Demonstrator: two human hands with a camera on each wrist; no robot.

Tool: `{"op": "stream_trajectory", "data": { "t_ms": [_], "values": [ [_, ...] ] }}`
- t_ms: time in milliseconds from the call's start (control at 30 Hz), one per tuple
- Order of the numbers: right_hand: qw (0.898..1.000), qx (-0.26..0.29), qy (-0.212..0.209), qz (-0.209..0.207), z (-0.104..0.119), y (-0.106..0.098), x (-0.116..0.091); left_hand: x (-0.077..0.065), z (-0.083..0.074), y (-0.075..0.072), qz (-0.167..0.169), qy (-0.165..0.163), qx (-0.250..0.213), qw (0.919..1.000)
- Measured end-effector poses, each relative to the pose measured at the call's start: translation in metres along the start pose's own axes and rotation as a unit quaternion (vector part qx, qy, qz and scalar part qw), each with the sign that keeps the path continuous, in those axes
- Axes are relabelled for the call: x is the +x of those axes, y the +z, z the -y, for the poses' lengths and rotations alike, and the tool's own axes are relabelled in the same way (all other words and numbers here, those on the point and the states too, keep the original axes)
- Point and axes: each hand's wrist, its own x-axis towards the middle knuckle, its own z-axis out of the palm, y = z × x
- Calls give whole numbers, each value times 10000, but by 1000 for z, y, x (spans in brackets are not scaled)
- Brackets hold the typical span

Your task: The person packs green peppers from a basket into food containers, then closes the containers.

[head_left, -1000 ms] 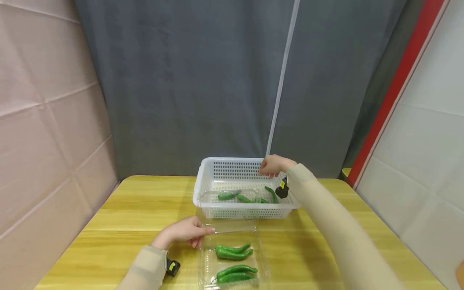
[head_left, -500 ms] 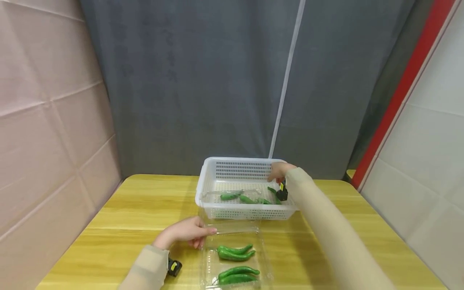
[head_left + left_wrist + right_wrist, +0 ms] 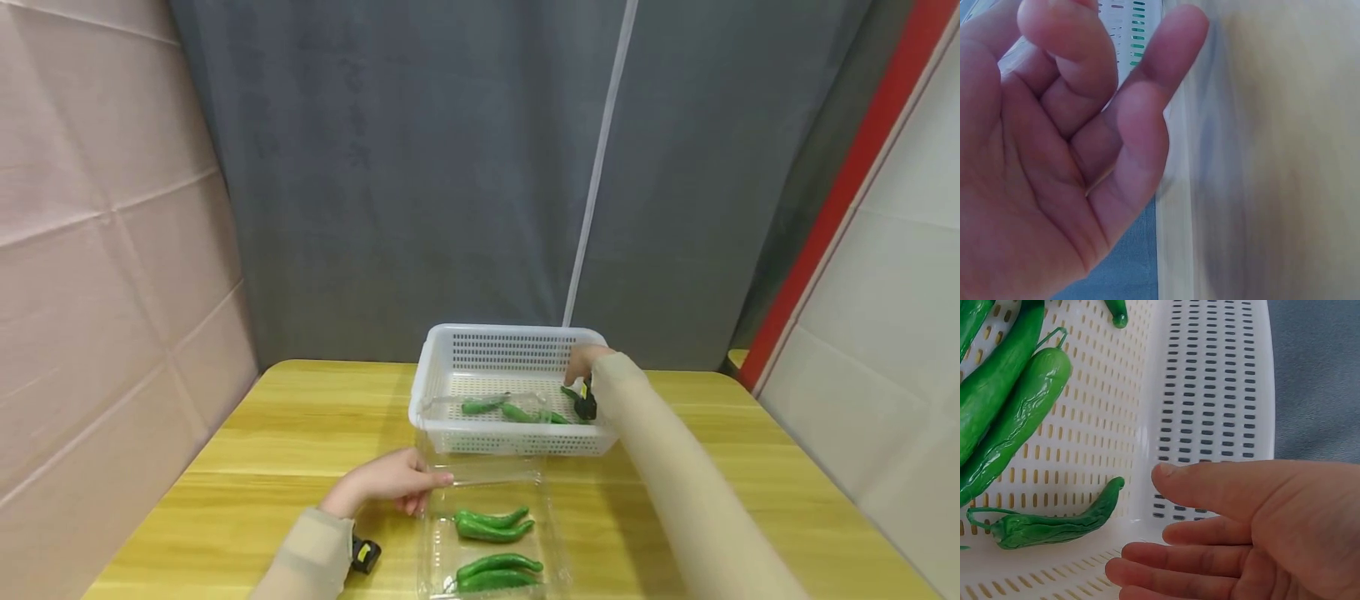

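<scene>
In the head view my left hand [image 3: 397, 482] pinches the left edge of a clear plastic clamshell box [image 3: 441, 542] near its hinge. Two pairs of green peppers [image 3: 495, 525] lie in the box's near half. The box's raised lid overlaps the front of a white slotted basket [image 3: 517, 442]. My right hand [image 3: 1254, 534] is inside the basket's right end, fingers extended and nothing held. Beside its fingertips, a small curved green pepper [image 3: 1054, 528] lies on the basket floor. Several larger green peppers [image 3: 1025, 409] lie farther off. In the left wrist view, the pinched edge is hidden.
Under the box and basket is a wood-grain table [image 3: 300, 425]. A dark grey curtain [image 3: 405, 183] hangs behind it. Pale panels [image 3: 97, 250] stand at the left, with a white panel [image 3: 892, 358] edged in red at the right.
My right hand has moved right and down into the basket, toward the small pepper at the right end. The left hand stays on the box edge. The head view has shifted slightly.
</scene>
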Motion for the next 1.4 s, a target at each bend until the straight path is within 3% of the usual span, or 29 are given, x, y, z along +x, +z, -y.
{"op": "stream_trajectory", "data": {
  "t_ms": [300, 767, 1200, 1400],
  "values": [
    [9995, 46, 295, 101, 7, 9, 5, -5, 0, 0, 37, 14, -26, 10000],
    [9995, 79, 315, -2, 2, 16, 13, -5, -2, 0, 37, 14, 59, 10000],
    [9983, -585, -78, -26, 3, 22, 11, -5, -4, 1, 35, -66, 20, 10000],
    [9997, -156, 162, -101, 0, 30, 15, -7, -5, 2, 23, -88, -2, 10000]
  ]
}}
